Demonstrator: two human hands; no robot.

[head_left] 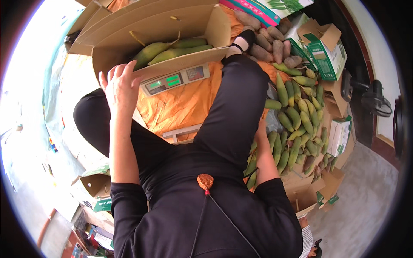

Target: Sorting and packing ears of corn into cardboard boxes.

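My left hand (119, 88) lies at the near left corner of an open cardboard box (185, 57), its fingers stretched out over the rim. Several long green radishes (151, 52) lie inside. The box sits on a digital scale (176, 80) with a lit green display. My right hand (261, 125) reaches down past my right knee toward a spread of green radishes (294, 117). The leg hides its fingers, so I cannot see whether it holds anything. A single green radish (272, 104) pokes out just beyond that hand.
Brownish-red root vegetables (261, 52) are heaped by my foot at the far right. White and green cartons (328, 56) stand along the right side. Orange sheeting (172, 112) covers the ground under the scale. A person's striped sleeve (307, 241) shows at the lower right.
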